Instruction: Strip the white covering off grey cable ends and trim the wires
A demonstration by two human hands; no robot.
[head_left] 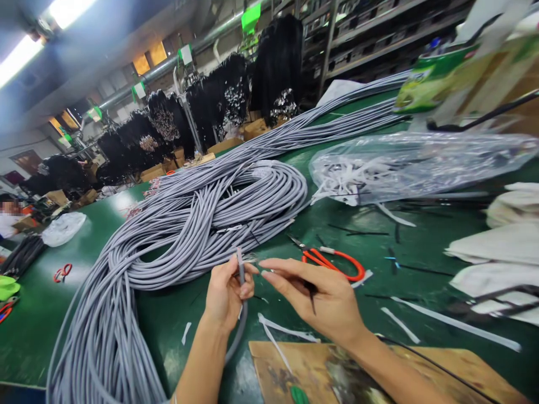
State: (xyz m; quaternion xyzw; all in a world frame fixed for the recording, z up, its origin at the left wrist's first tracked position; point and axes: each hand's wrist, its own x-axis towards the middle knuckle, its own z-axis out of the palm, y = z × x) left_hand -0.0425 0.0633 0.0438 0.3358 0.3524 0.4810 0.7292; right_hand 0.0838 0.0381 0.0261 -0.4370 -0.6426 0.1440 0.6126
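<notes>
My left hand (225, 294) is closed around a grey cable (241, 270), near its end, which points up between thumb and fingers. The rest of that cable curves down beside the wrist. Just to the right, my right hand (330, 300) has thumb and fingers pinched close to the cable end; what sits between the fingertips is too small to make out. A thin dark piece (312, 297) shows under its curled fingers. Behind this hand lie scissors (332, 259) with red-orange handles. A large bundle of grey cables (202, 224) stretches over the green table (168, 331).
A clear plastic bag (412, 163) of white strips lies at the right, near white gloves (501, 252). White strips and black scraps litter the table. A stained board (303, 359) is at the front edge. Smaller red-handled scissors (63, 272) lie left; a person (10, 219) is far left.
</notes>
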